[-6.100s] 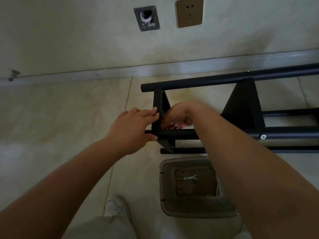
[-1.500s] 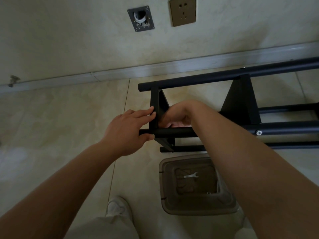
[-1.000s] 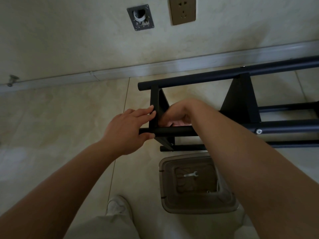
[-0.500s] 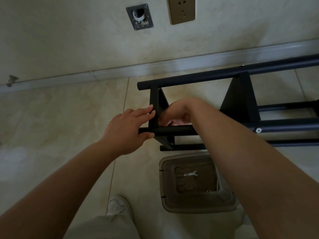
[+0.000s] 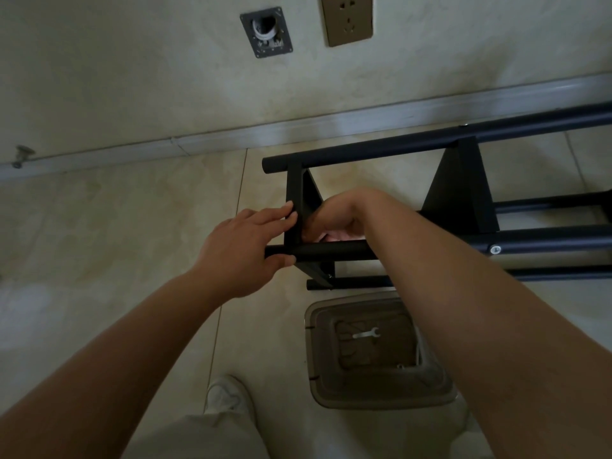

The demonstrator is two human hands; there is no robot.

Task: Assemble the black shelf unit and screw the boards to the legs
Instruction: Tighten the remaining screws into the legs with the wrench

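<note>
The black shelf unit lies on its side on the tiled floor. Its far leg tube [image 5: 397, 147] and near leg tube [image 5: 334, 251] run off to the right. The end board [image 5: 294, 193] and a second board [image 5: 460, 193] stand between them. My left hand [image 5: 241, 250] grips the near tube's left end, thumb under it and fingertips against the end board's edge. My right hand [image 5: 337, 217] is curled just right of the end board, above the near tube; its fingertips and whatever they hold are hidden. A silver screw head [image 5: 495, 249] shows on the near tube.
A translucent plastic bin [image 5: 381, 402] stands on the floor below the shelf, with a small wrench [image 5: 366, 333] inside. My white shoe [image 5: 228, 395] is left of the bin. The wall with its baseboard [image 5: 198, 140] and socket [image 5: 346, 18] lies close behind.
Both hands stay at the same corner of the shelf. The right wrist shifts only slightly; the view has drifted a little.
</note>
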